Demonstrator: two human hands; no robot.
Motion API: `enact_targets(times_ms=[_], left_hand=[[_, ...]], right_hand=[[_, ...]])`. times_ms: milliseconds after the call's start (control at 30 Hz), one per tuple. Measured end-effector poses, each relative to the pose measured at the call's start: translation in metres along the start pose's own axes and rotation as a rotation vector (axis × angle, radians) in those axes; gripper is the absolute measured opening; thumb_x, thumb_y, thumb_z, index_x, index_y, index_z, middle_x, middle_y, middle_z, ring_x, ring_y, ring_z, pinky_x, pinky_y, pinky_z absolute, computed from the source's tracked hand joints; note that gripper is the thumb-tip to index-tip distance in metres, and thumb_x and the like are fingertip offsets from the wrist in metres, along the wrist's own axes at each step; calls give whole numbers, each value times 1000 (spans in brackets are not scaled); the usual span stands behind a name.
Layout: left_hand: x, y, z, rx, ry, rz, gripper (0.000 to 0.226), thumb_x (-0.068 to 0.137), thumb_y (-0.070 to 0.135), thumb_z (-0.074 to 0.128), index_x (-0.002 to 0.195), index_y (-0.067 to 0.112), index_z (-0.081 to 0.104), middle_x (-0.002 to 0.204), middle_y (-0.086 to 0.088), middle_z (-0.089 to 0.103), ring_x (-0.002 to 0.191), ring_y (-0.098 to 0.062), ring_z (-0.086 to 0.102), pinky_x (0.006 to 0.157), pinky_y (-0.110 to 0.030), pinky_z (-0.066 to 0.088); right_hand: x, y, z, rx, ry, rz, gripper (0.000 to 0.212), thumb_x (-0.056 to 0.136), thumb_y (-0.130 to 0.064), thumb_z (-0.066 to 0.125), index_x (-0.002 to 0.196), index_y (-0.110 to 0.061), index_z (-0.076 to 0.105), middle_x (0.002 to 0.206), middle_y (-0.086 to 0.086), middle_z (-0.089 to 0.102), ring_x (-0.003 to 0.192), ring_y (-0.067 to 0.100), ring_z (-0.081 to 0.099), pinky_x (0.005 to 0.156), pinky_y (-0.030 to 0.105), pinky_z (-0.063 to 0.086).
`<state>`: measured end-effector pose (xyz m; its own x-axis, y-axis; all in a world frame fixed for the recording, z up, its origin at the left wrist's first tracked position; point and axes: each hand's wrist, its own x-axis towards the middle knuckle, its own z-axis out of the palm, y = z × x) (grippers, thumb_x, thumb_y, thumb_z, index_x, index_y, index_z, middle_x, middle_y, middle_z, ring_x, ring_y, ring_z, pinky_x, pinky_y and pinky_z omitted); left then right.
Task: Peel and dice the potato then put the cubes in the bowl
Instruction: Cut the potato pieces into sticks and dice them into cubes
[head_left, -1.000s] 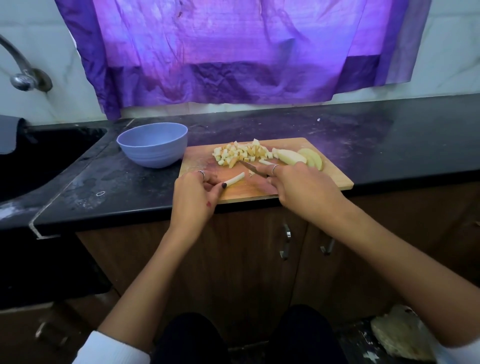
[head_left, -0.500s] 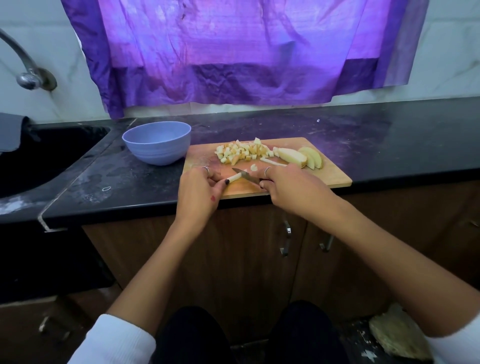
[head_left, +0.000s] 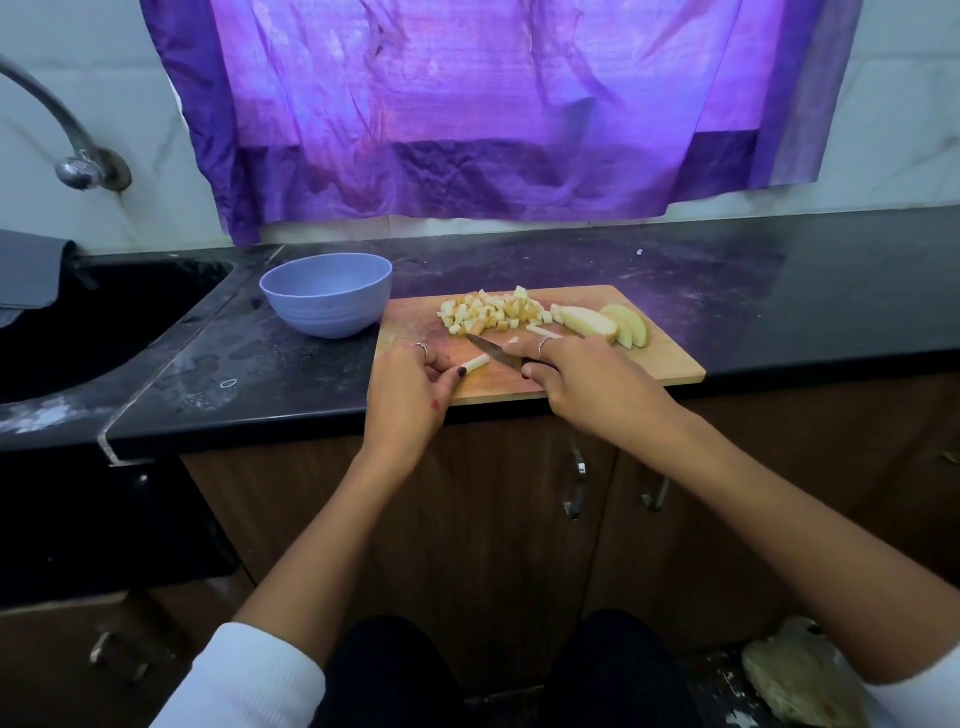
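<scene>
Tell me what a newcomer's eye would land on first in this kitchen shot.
The crumpled purple cloth hung on the back wall grabs the eye first. Below it, on the wooden cutting board at the black counter's front edge, the right hand holds a small dark-handled knife beside a pale potato stick pinched by the left hand. A pile of potato cubes lies behind, and a lilac plastic bowl stands left of the board.

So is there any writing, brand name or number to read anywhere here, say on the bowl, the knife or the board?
None can be read. The bowl, the cutting board and the knife in the right hand show no letters or numbers; neither does the purple cloth on the wall.
</scene>
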<state>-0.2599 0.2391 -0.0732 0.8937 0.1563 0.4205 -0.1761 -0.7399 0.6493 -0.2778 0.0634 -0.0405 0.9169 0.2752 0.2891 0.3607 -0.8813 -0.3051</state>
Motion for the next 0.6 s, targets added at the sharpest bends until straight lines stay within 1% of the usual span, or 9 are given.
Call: enact_targets(times_ms=[33, 100, 200, 267, 333, 367, 400, 467, 600], left_hand=[[0, -1, 0, 4, 2, 0, 20, 88, 22, 69, 103, 9, 72, 86, 1, 67, 69, -3, 53, 57, -10, 34], [1, -1, 1, 3, 4, -1, 20, 87, 23, 69, 103, 10, 72, 88, 0, 68, 71, -4, 54, 58, -9, 34], [2, -2, 2, 7, 14, 9, 21, 88, 23, 69, 103, 10, 73, 89, 0, 70, 73, -4, 55, 58, -9, 34], [2, -2, 2, 11, 15, 11, 20, 87, 24, 69, 102, 11, 73, 89, 0, 70, 74, -5, 56, 58, -10, 35], [2, -3, 3, 11, 9, 10, 20, 87, 24, 69, 101, 11, 74, 88, 0, 70, 74, -6, 57, 59, -10, 37], [2, -3, 3, 9, 7, 9, 19, 87, 24, 69, 101, 11, 74, 88, 0, 70, 74, -6, 57, 59, -11, 37], [2, -4, 3, 6, 6, 6, 19, 87, 24, 69, 100, 11, 74, 88, 0, 70, 74, -6, 57, 59, -11, 37], [3, -3, 2, 0, 4, -2, 19, 87, 23, 70, 100, 11, 74, 87, -1, 70, 74, -7, 58, 59, -12, 39], [1, -2, 0, 3, 1, 0, 19, 87, 23, 69, 99, 10, 74, 85, -1, 69, 72, -7, 56, 57, -12, 36]], right_hand=[[0, -1, 0, 4, -3, -2, 37, 101, -27, 44, 135, -38, 50, 88, -5, 54, 58, 2, 40, 47, 22, 30], [1, -3, 1, 4, -4, -2, 37, 101, -26, 44, 135, -38, 50, 93, -6, 58, 59, 1, 41, 47, 20, 30], [2, -7, 3, -20, -6, -5, 37, 101, -25, 44, 136, -37, 50, 98, -3, 62, 62, 4, 43, 47, 19, 30], [2, -10, 4, -46, -9, -17, 37, 101, -25, 44, 135, -37, 50, 108, -1, 63, 73, 10, 48, 49, 19, 30], [3, -12, 6, -79, -6, -39, 38, 101, -25, 44, 136, -38, 49, 117, 0, 63, 88, 15, 57, 58, 22, 36], [5, -12, 8, -94, -3, -50, 38, 101, -25, 44, 136, -38, 49, 117, 1, 63, 93, 16, 59, 62, 24, 39], [7, -12, 10, -107, -3, -56, 38, 101, -25, 44, 135, -39, 49, 115, 2, 64, 94, 17, 59, 64, 25, 41], [11, -12, 15, -146, 5, -70, 38, 101, -25, 44, 136, -39, 48, 113, 3, 64, 95, 18, 60, 65, 26, 44], [16, -12, 17, -204, 71, -66, 41, 100, -24, 46, 138, -40, 46, 115, 3, 64, 102, 21, 61, 66, 28, 43]])
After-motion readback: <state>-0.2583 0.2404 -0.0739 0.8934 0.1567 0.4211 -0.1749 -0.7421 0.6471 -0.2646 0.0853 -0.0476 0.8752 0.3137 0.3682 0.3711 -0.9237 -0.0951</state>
